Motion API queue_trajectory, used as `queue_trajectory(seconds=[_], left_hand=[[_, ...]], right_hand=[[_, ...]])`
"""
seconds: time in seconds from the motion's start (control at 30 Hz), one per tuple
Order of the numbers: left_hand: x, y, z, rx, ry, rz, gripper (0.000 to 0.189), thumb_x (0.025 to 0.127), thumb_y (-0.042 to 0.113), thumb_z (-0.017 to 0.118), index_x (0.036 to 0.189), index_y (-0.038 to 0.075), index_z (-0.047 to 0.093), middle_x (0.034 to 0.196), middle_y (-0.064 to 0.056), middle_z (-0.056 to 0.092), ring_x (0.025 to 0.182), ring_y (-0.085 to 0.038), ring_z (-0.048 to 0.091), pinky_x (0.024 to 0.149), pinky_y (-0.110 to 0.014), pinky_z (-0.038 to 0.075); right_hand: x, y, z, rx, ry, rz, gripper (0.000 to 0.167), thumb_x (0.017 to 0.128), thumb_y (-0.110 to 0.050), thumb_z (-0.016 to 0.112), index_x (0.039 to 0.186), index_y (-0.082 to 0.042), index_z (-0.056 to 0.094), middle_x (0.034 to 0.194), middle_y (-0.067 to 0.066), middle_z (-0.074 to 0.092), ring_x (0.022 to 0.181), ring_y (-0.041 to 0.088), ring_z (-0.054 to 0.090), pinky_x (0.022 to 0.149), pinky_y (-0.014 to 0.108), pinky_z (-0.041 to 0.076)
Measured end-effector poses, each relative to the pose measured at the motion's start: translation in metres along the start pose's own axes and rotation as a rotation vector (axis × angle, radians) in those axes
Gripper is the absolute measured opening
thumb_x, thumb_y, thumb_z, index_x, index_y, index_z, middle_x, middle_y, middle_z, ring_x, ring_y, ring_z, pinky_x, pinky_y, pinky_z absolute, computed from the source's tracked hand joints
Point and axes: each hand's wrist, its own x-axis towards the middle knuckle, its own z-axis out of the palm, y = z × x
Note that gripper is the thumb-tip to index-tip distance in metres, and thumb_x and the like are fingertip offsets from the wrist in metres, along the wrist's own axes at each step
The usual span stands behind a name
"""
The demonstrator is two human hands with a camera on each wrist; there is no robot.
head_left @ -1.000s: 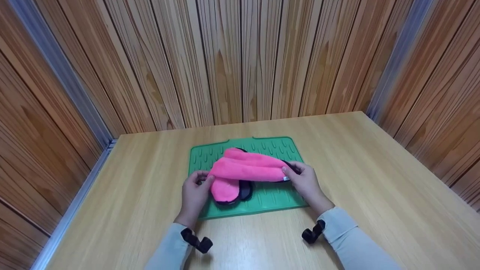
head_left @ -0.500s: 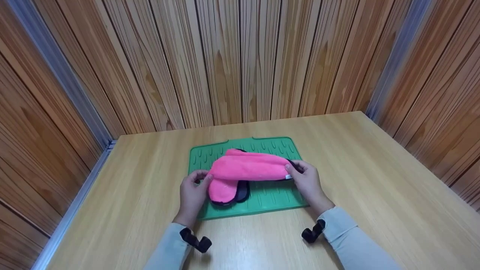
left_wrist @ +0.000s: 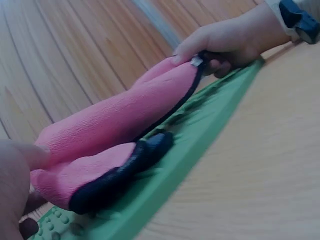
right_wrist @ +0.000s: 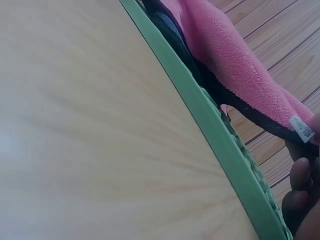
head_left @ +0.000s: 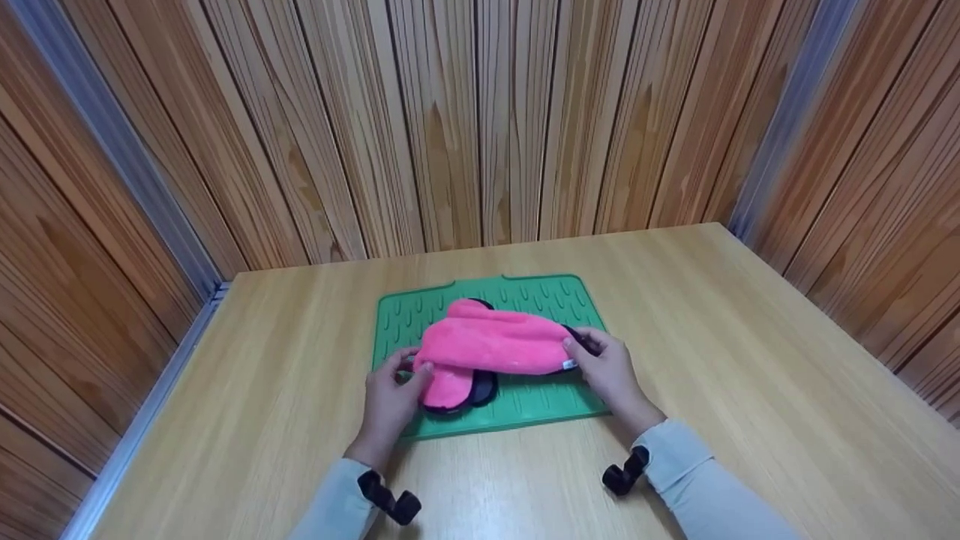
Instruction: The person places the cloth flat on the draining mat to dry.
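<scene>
A pink fleecy cloth with dark edging, dark underside and a small white tag is held over the green mat. Its upper part stretches sideways between both hands, and a rounded flap hangs below on the left. My left hand pinches the cloth's left end; in the left wrist view its thumb lies on the pink side. My right hand pinches the right end beside the tag, thumb on the pink face, fingers behind. In the left wrist view the right part is raised above the mat.
The green mat has raised drop-shaped bumps and a low rim, and lies on a light wooden table. Wood-plank walls stand behind and at both sides. Each wrist wears a black strap camera.
The right end of the cloth has come down slightly with my right hand, and its face has creased. My left hand has lowered a little, still pinching the left end.
</scene>
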Motion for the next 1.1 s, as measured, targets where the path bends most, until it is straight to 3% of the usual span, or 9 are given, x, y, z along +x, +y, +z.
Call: queue_trajectory(seconds=[0.13,0.23,0.4,0.6,0.83,0.93,1.1], left_hand=[[-0.011,0.001,-0.006,0.098,-0.035,-0.055,0.054,0.109,0.034,0.073,0.160,0.020,0.062,0.128,-0.015,0.067,0.122,-0.031,0.056,0.092,-0.037,0.053],[-0.020,0.001,-0.010,0.195,-0.038,-0.092,0.061,0.107,0.040,0.074,0.162,0.018,0.060,0.119,-0.012,0.067,0.118,-0.031,0.051,0.087,-0.037,0.048],[-0.030,0.000,-0.008,0.297,-0.001,-0.039,0.063,0.103,0.039,0.079,0.155,0.006,0.065,0.101,-0.009,0.069,0.108,-0.030,0.049,0.085,-0.040,0.038],[-0.034,0.001,-0.002,0.283,0.040,0.019,0.055,0.102,0.031,0.082,0.148,0.004,0.070,0.097,-0.009,0.074,0.105,-0.028,0.053,0.104,-0.056,0.036],[-0.037,0.003,0.005,0.252,-0.007,0.008,0.063,0.103,0.032,0.082,0.159,0.013,0.063,0.105,-0.009,0.078,0.110,-0.029,0.054,0.112,-0.061,0.032],[-0.036,0.001,0.008,0.178,-0.017,-0.015,0.061,0.103,0.026,0.080,0.160,0.013,0.063,0.105,-0.010,0.077,0.110,-0.029,0.055,0.107,-0.057,0.035],[-0.031,0.002,0.005,0.041,-0.021,-0.069,0.056,0.107,0.020,0.075,0.160,0.012,0.061,0.108,-0.012,0.074,0.104,-0.026,0.063,0.087,-0.035,0.047]], right_hand=[[-0.004,0.000,0.001,-0.010,0.010,-0.024,0.030,0.109,-0.015,0.074,0.134,0.002,0.075,0.095,-0.006,0.070,0.071,0.008,0.052,0.062,0.022,0.046],[-0.006,0.000,0.003,0.003,0.014,-0.022,0.030,0.109,-0.014,0.074,0.134,0.002,0.075,0.091,-0.007,0.069,0.068,0.008,0.051,0.060,0.021,0.045],[-0.006,0.000,0.004,0.011,0.018,-0.011,0.031,0.109,-0.014,0.074,0.134,0.003,0.074,0.085,-0.009,0.067,0.061,0.006,0.048,0.057,0.021,0.043],[-0.007,0.000,0.003,0.018,0.016,0.013,0.030,0.109,-0.013,0.072,0.136,0.001,0.075,0.087,-0.010,0.069,0.061,0.006,0.046,0.058,0.021,0.043],[-0.010,0.001,0.003,0.044,-0.012,0.043,0.031,0.110,-0.015,0.072,0.138,0.000,0.073,0.082,-0.010,0.066,0.058,0.007,0.042,0.057,0.022,0.041],[-0.010,0.001,0.004,0.049,-0.011,0.048,0.031,0.110,-0.014,0.072,0.138,0.000,0.073,0.081,-0.010,0.066,0.058,0.007,0.043,0.057,0.022,0.041],[-0.009,-0.001,0.000,0.053,0.000,0.046,0.030,0.110,-0.014,0.072,0.135,0.001,0.073,0.081,-0.010,0.065,0.058,0.007,0.043,0.057,0.022,0.041]])
